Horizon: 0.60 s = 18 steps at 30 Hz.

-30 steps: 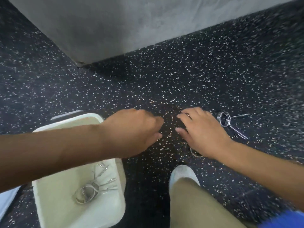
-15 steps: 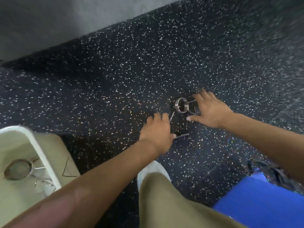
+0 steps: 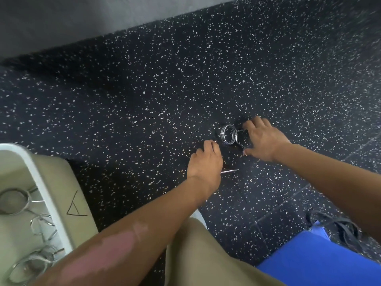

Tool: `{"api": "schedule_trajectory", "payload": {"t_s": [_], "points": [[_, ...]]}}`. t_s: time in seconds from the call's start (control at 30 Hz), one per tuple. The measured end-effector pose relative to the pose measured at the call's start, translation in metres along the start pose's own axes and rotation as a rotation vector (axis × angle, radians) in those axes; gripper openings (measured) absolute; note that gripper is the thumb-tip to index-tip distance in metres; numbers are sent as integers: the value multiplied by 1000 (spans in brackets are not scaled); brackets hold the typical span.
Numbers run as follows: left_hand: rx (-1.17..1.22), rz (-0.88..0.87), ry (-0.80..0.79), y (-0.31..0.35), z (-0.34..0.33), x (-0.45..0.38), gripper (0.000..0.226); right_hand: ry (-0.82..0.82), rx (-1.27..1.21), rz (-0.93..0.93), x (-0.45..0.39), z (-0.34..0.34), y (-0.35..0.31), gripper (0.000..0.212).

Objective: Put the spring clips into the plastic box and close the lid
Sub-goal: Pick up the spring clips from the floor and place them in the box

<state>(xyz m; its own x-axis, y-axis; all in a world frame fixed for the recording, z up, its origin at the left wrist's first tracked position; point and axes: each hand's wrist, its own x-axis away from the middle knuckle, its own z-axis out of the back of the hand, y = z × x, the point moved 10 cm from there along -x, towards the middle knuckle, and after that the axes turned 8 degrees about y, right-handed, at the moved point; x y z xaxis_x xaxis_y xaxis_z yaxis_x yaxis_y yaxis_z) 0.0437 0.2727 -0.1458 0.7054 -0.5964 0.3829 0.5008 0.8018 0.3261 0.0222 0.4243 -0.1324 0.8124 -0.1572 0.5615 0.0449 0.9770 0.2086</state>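
A chrome spring clip (image 3: 228, 134) lies on the black speckled floor. My right hand (image 3: 266, 139) holds it by its two wire handles, forefinger on the upper one and thumb on the lower. Just left and nearer, my left hand (image 3: 206, 159) is curled down over a second spring clip; only one handle tip (image 3: 229, 171) pokes out from under it. The plastic box (image 3: 35, 176), white-rimmed with beige walls, stands open at the far left. Several spring clips (image 3: 14, 201) lie inside it. I see no lid.
A grey wall (image 3: 82, 17) runs along the far edge of the floor. My knee in khaki trousers (image 3: 206, 254) and a white shoe (image 3: 198, 216) are at the bottom centre. A blue object (image 3: 321, 263) with a black strap (image 3: 340, 226) sits at the bottom right.
The view has swung right, so the box slid to the left edge. My right hand reached the clip and closed on its handles; my left hand left the box area and came down over the second clip.
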Motion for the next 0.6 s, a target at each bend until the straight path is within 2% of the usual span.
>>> {"api": "schedule_trajectory", "payload": {"t_s": [0.07,0.17,0.4,0.6], "points": [[130,24,-60,-9,5,0,91,7,24,5,0,1,-2,81],[301,52,-118,-24,25,5,67,10,55,4,1,1,-5,79],[526,58,-227,-74,87,24,23,-1,33,-24,10,11,-11,79],[672,81,-264,-120,143,53,28,-48,-172,-78,24,11,-24,81]]}}
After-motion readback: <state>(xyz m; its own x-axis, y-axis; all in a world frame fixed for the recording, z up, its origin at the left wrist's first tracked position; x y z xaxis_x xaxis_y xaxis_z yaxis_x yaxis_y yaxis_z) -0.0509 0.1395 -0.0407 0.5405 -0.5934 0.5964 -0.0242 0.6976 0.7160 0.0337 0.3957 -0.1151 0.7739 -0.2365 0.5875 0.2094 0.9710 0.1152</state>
